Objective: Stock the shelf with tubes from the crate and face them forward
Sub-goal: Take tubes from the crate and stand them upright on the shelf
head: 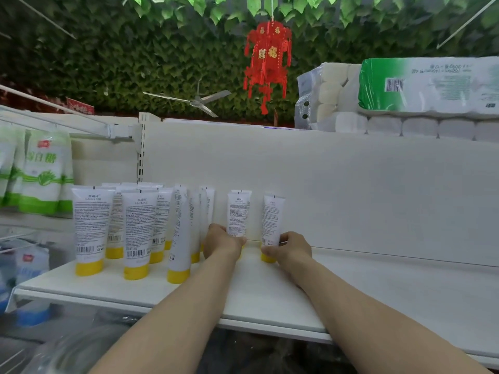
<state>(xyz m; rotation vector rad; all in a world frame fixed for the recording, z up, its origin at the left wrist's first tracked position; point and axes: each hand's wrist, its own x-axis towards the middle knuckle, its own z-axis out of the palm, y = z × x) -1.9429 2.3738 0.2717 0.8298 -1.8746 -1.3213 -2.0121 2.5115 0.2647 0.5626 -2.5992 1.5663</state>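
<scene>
Head view: left hand (pixel 224 242) curls round the base of one white tube (pixel 237 214), right hand (pixel 293 248) pinches the next tube (pixel 272 220) near its yellow cap. Both stand cap-down on the shelf (pixel 351 279). Tube rows (pixel 137 230) at left show barcodes and "LAO" lettering, the rest unreadable. Green-white bags (pixel 43 171) sit beyond.

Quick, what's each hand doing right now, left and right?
Left hand: closed, grips the lower end of an upright white tube.
Right hand: closed, pinches the rightmost tube just above its yellow cap.
</scene>
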